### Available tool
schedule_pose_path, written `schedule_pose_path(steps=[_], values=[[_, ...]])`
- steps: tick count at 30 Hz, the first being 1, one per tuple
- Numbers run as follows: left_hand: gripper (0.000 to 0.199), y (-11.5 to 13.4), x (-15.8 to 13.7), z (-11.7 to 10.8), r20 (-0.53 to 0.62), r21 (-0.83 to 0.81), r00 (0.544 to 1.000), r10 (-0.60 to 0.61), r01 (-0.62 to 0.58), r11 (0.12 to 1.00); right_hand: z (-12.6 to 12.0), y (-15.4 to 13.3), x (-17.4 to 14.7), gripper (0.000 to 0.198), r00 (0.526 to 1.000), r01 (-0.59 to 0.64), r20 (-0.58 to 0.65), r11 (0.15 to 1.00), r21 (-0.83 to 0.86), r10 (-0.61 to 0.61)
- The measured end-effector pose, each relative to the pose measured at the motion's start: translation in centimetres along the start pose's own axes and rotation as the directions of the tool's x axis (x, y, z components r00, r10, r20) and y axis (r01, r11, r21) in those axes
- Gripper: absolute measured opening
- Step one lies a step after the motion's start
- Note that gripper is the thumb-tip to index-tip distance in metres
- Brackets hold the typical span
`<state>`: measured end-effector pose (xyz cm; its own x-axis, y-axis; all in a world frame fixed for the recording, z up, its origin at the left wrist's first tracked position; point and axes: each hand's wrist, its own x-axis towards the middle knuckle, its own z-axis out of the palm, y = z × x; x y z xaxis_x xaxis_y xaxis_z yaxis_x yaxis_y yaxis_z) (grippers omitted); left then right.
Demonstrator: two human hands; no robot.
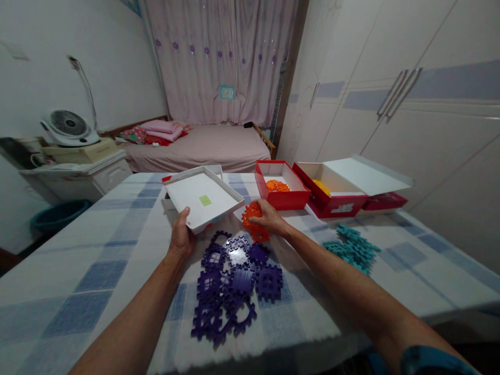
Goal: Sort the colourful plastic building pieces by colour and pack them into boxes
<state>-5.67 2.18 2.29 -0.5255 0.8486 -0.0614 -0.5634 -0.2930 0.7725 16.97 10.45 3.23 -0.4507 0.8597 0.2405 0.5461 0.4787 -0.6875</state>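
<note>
My left hand (182, 235) grips the near corner of a white box lid (201, 195), thumb on top. The lid is tilted, a green square on its inner face, and another white box part (214, 170) shows behind it. In my right hand (270, 217) are orange interlocking plastic tiles (253, 212), held just in front of a red box (287, 200). More orange tiles (277, 185) lie inside that box. A heap of purple interlocking tiles (242, 281), some with window shapes, is spread on the cloth between my forearms.
Right of the red box stands a second red box (339, 207) with its white lid (369, 176) open and yellow pieces (322, 187) inside. A teal tile pile (351, 249) sits at the right on the checked tablecloth (148, 208). Beyond are a bed (199, 146) and wardrobe (390, 135).
</note>
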Motion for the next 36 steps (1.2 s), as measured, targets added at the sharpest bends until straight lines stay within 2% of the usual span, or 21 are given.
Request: schedule_pose_path(steps=[4,7,11,13,16,18,19,20,21,22,23,24,25,27,29,32,34,36], values=[[0.033,0.2,-0.2,0.1,0.003,-0.016,1.0,0.005,-0.005,1.0,-0.9,0.5,-1.4,0.041,0.993,-0.01,-0.117,0.98,0.198,0.034],[0.032,0.2,-0.2,0.1,-0.008,-0.008,1.0,0.003,-0.003,1.0,-2.5,0.1,-1.6,0.043,0.979,0.009,-0.193,0.943,0.334,0.059],[0.033,0.2,-0.3,0.2,-0.004,0.012,1.0,-0.01,0.01,1.0,-6.0,-0.9,1.3,0.044,0.921,0.092,-0.385,0.926,0.366,0.061],[0.033,0.3,-0.4,0.2,-0.006,0.028,1.0,-0.017,0.017,0.999,-7.9,-1.1,3.7,0.045,0.883,0.101,-0.465,0.935,0.341,0.073],[0.032,0.4,-0.5,0.3,-0.02,0.044,1.0,-0.021,0.022,0.999,-9.8,-1.1,6.2,0.05,0.815,-0.044,-0.563,0.983,0.176,0.138],[0.032,0.5,-0.6,0.4,-0.028,0.047,0.999,-0.026,0.027,0.999,-9.8,-1.0,6.1,0.049,0.764,-0.13,-0.64,0.991,-0.023,0.085],[0.031,0.5,-0.6,0.4,-0.03,0.045,0.999,-0.031,0.032,0.998,-9.3,-0.9,5.4,0.046,0.768,-0.127,-0.64,0.985,-0.113,0.025],[0.031,0.5,-0.7,0.5,-0.03,0.039,0.999,-0.035,0.036,0.999,-8.6,-0.8,4.4,0.04,0.806,-0.084,-0.59,0.98,-0.18,-0.039],[0.03,0.5,-0.7,0.5,-0.029,0.031,0.999,-0.038,0.038,0.999,-7.7,-0.7,3.1,0.035,0.868,-0.009,-0.487,0.975,-0.221,-0.102],[0.03,0.5,-0.7,0.6,-0.027,0.022,0.999,-0.04,0.041,0.999,-6.7,-0.5,1.7,0.03,0.93,0.076,-0.335,0.969,-0.234,-0.154],[0.03,0.4,-0.6,0.6,-0.026,0.014,0.999,-0.042,0.043,0.999,-5.7,-0.4,0.4,0.028,0.968,0.151,-0.161,0.961,-0.233,-0.191],[0.03,0.4,-0.6,0.6,-0.027,0.009,0.999,-0.044,0.044,0.999,-4.7,-0.2,-0.9,0.028,0.978,0.205,0.005,0.951,-0.233,-0.209],[0.029,0.3,-0.5,0.5,-0.028,0.007,0.999,-0.044,0.044,0.999,-3.9,0.0,-2.0,0.03,0.967,0.242,0.143,0.939,-0.245,-0.212],[0.029,0.3,-0.4,0.5,-0.02,0.007,0.999,-0.037,0.038,0.999,-2.7,0.3,-3.5,0.039,0.935,0.274,0.306,0.912,-0.306,-0.178],[0.029,0.3,-0.4,0.4,-0.006,0.013,0.999,-0.034,0.034,0.999,-2.1,0.5,-4.2,0.049,0.929,0.258,0.347,0.894,-0.367,-0.126],[0.03,0.3,-0.5,0.4,0.001,0.026,0.999,-0.038,0.038,0.999,-2.0,0.6,-4.3,0.058,0.953,0.166,0.298,0.901,-0.401,-0.043],[0.03,0.4,-0.6,0.4,-0.006,0.028,0.999,-0.04,0.04,0.999,-2.0,0.6,-4.2,0.055,0.963,0.093,0.268,0.912,-0.4,0.019],[0.031,0.4,-0.6,0.5,-0.017,0.029,0.999,-0.043,0.043,0.999,-2.1,0.7,-4.0,0.041,0.966,0.043,0.251,0.918,-0.393,0.062]])
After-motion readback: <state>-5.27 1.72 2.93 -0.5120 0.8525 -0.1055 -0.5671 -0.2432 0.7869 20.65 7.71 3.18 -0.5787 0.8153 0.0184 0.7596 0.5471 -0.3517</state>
